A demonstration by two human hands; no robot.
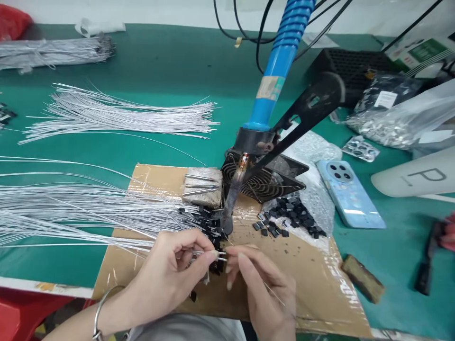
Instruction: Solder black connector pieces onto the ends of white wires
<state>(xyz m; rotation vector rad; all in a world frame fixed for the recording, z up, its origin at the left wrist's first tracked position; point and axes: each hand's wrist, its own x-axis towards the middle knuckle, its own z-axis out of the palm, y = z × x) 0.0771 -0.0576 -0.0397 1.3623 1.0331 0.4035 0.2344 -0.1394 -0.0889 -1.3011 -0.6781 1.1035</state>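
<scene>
My left hand (pixel 181 267) pinches two thin metal pins (pixel 221 256) between thumb and forefinger, their ends pointing right. Close beside it, my right hand (pixel 261 279) is curled, with a thin wire (pixel 273 292) running through its fingers. Just above both hands is the dark tip of a blue-handled soldering iron (pixel 231 208), clamped in a black stand (pixel 305 113). Small black pieces (pixel 208 220) are heaped at the tip, at the ends of a spread of grey wires (pixel 88 208). Part of this heap is hidden behind my fingers.
Cardboard (pixel 302 270) lies under the work. A block with metal rods (pixel 202 187) and a black fan (pixel 263 175) stand behind. Loose black squares (pixel 295 215), a blue phone (pixel 350 194) and a brown block (pixel 362 278) lie right. Another wire bundle (pixel 131 116) lies back left.
</scene>
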